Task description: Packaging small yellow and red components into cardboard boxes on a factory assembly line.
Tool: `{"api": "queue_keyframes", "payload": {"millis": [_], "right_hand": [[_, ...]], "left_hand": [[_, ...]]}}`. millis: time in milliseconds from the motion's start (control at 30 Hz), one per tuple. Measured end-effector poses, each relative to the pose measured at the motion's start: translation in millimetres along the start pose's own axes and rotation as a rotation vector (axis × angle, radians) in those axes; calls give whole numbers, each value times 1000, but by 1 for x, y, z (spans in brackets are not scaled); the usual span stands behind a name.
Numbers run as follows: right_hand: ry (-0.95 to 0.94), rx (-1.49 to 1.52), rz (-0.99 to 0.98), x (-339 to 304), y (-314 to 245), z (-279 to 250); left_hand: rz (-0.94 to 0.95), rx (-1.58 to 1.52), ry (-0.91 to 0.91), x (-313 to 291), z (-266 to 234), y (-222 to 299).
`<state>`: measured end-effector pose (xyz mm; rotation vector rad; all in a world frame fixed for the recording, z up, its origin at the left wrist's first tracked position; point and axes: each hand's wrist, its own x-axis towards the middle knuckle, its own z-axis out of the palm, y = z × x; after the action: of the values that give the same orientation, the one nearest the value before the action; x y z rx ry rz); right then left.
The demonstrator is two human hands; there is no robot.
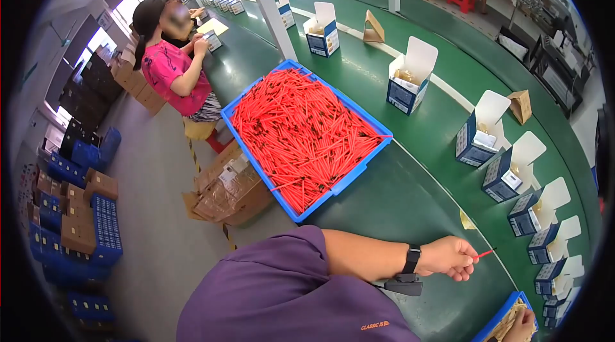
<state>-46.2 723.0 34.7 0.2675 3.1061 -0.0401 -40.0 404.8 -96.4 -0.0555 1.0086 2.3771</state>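
Over open tabletop (384, 204), the left hand (450, 257) is pinching a red stick (485, 253); the right hand (522, 327), grip unclear, is reaching inside a blue bin (494, 321) near cartons (525, 212).

The thin red stick (484, 254), dark at its far tip, is pinched by its red end at four o'clock in the view, its tip pointing between two and three o'clock. At five o'clock from it sits a small blue tray (497, 319) (partly cut off by the lower edge), holding tan pieces (511, 317), their exact shape hard to tell.
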Motion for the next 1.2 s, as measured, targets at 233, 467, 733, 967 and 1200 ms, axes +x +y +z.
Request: {"api": "queue_keyframes", "payload": {"millis": [233,467,733,967,1200], "right_hand": [[-45,1023,-107,-4,-81,37],[-242,1418,-177,-6,-155,120],[-334,1371,-152,-13,-192,78],[-535,1384,-130,-16,-222,50],[477,974,-325,57,-230,2]], "left_hand": [[152,231,89,-1,-18,5],[189,404,78,-17,-18,12],[72,334,134,-33,-27,31],[-68,609,133,-60,-41,88],[160,419,256,-58,-46,76]]}}
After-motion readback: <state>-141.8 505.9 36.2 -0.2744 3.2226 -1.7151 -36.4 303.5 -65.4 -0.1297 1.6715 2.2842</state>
